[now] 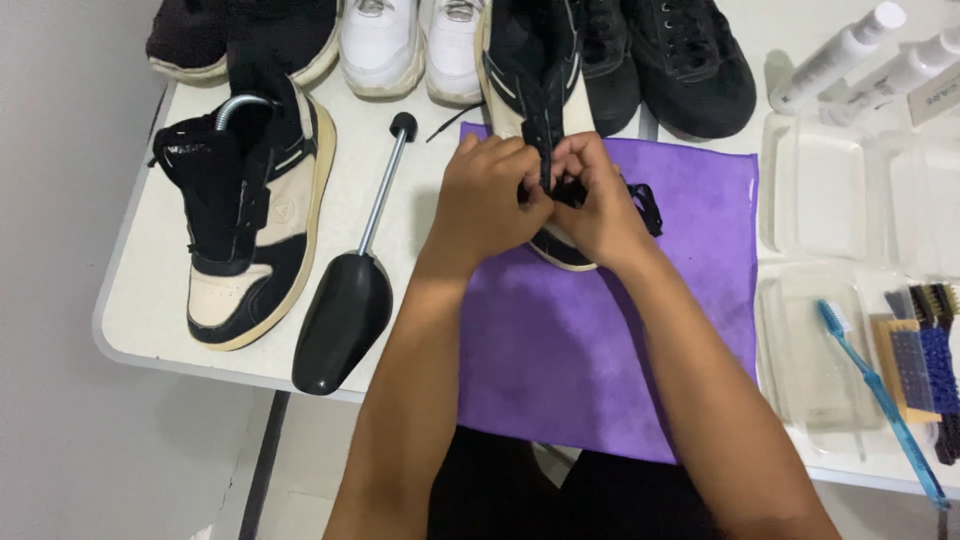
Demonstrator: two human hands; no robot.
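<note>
A black and cream high-top sneaker lies on a purple cloth in the middle of the table. Both hands meet over its lower part. My left hand and my right hand each pinch the black shoelace, part of which trails to the right of my right hand. The toe of the shoe shows just below my hands; its laced front is mostly hidden by my fingers.
The matching sneaker with a shoe tree in it lies at left, a loose black shoe tree beside it. White sneakers and black shoes line the back. Clear trays, spray bottles, a blue toothbrush and brushes sit at right.
</note>
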